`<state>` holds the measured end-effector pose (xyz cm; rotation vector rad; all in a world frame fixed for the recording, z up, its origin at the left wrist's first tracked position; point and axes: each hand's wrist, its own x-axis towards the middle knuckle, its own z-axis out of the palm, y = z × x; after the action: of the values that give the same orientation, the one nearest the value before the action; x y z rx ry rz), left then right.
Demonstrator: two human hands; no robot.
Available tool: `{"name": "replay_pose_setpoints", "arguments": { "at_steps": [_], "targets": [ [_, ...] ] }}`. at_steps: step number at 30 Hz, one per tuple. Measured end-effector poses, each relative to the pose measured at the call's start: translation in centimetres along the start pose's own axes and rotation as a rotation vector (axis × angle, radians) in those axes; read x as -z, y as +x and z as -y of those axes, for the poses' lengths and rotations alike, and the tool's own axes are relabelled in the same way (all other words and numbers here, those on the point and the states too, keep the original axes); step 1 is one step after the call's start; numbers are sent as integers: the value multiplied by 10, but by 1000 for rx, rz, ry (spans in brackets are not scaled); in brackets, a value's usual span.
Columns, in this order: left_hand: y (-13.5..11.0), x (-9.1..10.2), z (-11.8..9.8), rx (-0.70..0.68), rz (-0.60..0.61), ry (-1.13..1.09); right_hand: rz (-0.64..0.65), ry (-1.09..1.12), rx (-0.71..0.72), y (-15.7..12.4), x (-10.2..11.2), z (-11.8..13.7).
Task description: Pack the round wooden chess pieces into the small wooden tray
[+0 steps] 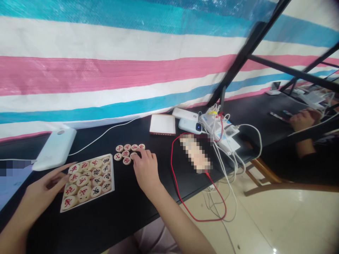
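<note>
A shallow white box (113, 176) lies on the black table, filled with rows of round xiangqi pieces (83, 180) marked in red and black characters. My left hand (43, 188) grips the box's left side, its thumb by the near edge and a finger stretched along the far corner. To the right of the box, several loose xiangqi pieces (126, 153) with red characters lie face up in a cluster. My right hand (146, 165) is at the cluster's right end, its fingertips closed on one xiangqi piece (133, 155), partly hidden by them.
A white box lid (162, 124) and white power banks (190, 126) are at the back. Beside them are tangled cables and power strips (225, 130). A red cable (172, 158) loops over the front edge. A white device (55, 148) stands left. Another person's hand (304, 120) is far right.
</note>
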<state>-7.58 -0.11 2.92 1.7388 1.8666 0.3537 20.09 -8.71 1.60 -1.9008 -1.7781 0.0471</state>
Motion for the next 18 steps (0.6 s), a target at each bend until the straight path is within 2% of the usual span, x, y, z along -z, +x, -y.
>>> {"name": "replay_pose_setpoints", "arguments": {
  "at_steps": [3,6,8,10,14,18],
  "targets": [
    [2,0,4,-21,-4,6,-24,54,72,0,6,9],
    [5,-1,7,-3,-1,1,41,115,310,-3,10,29],
    [6,-2,8,11,2,-26,115,103,506,-6,8,46],
    [6,-2,8,4,-2,-43,172,76,635,-10,5,62],
    [6,-1,10,-32,-7,-29,195,42,680,-13,-3,81],
    [6,0,13,-91,2,-22,211,34,687,-11,1,79]
  ]
}}
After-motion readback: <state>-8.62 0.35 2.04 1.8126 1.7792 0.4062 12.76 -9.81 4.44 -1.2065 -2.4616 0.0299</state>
